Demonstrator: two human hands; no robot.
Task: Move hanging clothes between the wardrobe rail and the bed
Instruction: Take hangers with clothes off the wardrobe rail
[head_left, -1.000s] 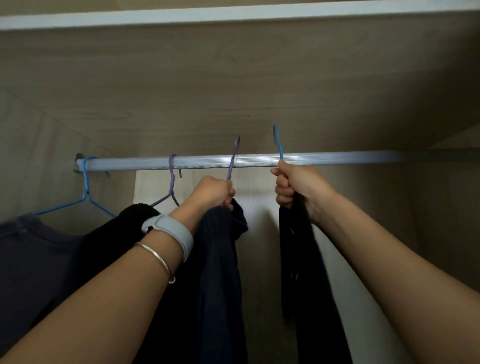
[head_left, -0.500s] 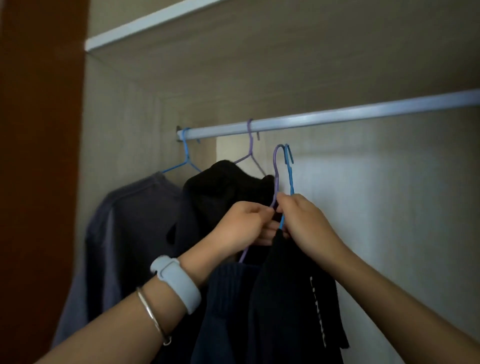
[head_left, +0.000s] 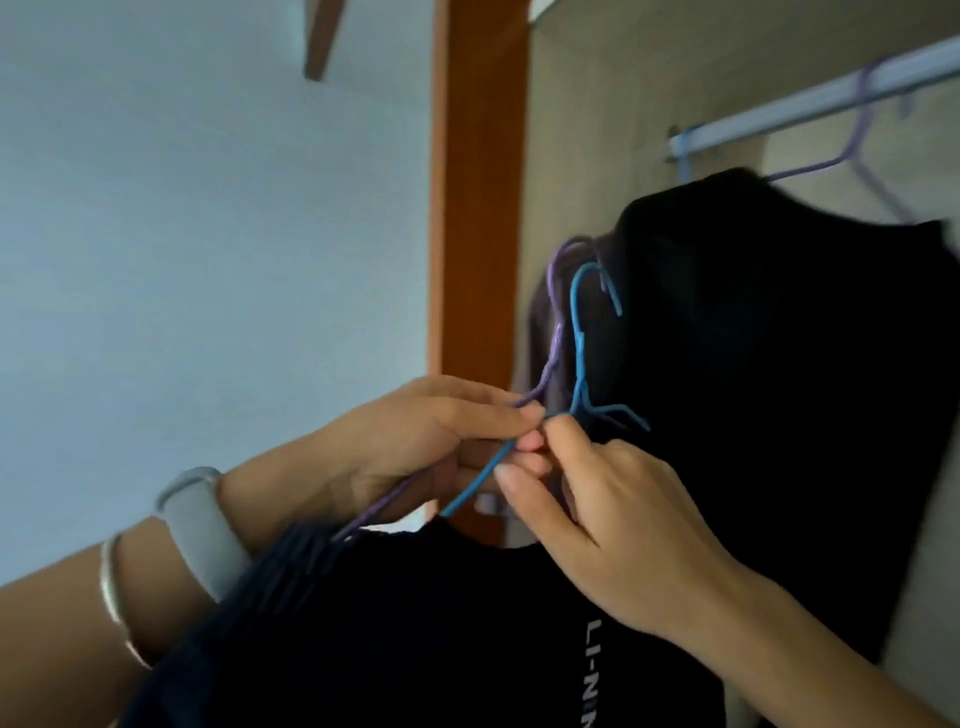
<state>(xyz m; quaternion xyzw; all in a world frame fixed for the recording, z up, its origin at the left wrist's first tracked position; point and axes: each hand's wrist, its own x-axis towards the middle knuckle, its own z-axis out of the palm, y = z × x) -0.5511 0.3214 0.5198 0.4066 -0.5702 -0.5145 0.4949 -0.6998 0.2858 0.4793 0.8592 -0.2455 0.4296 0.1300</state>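
Observation:
Both hands meet at mid-frame around two wire hangers taken off the rail. My left hand (head_left: 415, 447) pinches the purple hanger (head_left: 555, 332), which carries a dark navy ribbed garment (head_left: 270, 597). My right hand (head_left: 602, 509) grips the blue hanger (head_left: 579, 332), which carries a black garment with white lettering (head_left: 467, 634). The two hooks stand side by side, free of the wardrobe rail (head_left: 810, 98) at the upper right. A black garment (head_left: 779, 389) hangs on the rail from another purple hanger (head_left: 857, 130). A second blue hook (head_left: 684, 150) sits at the rail's left end.
The wardrobe's orange-brown door frame (head_left: 478, 182) stands upright just left of the hands. A pale blue wall (head_left: 208, 234) fills the left half. A watch band and a bangle are on my left wrist. The bed is out of view.
Both hangers came off the rail and were brought together in front of me. The view has swung left, so the rail now sits at the upper right and the wall is in sight.

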